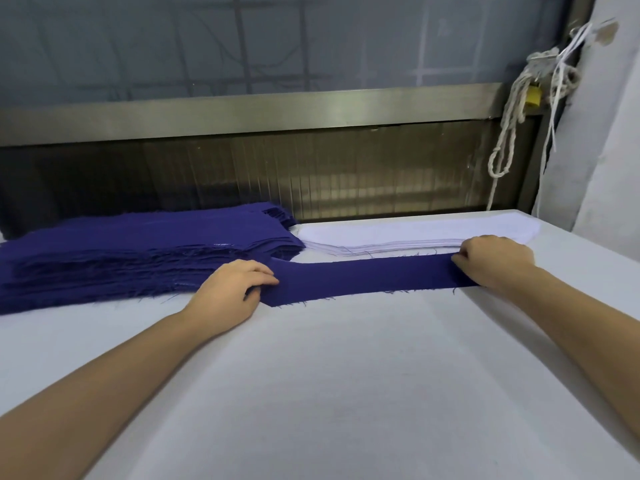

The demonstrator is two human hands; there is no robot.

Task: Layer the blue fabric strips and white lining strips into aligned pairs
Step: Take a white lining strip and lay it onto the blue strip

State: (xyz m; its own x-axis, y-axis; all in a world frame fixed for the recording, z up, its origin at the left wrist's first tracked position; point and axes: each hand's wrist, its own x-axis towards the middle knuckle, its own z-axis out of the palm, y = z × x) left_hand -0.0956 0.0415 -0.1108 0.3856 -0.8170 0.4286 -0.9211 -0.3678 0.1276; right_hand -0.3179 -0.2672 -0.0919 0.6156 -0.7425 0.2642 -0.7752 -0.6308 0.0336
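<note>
Your left hand [235, 289] and right hand [491, 261] each pinch one end of a blue strip [363, 275]. They hold it taut on the table [311, 393], just near the white lining stack [398, 233] and right of the blue pile [138, 251], probably to square its edges.

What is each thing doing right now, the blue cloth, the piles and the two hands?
blue strip, lying flat on the table, held at both ends.
blue pile, stacked at the left, edges frayed.
white pile, stacked flat behind the strip.
left hand, gripping the strip's left end.
right hand, pinching the strip's right end.
rope, hanging knotted at the far right.
</note>
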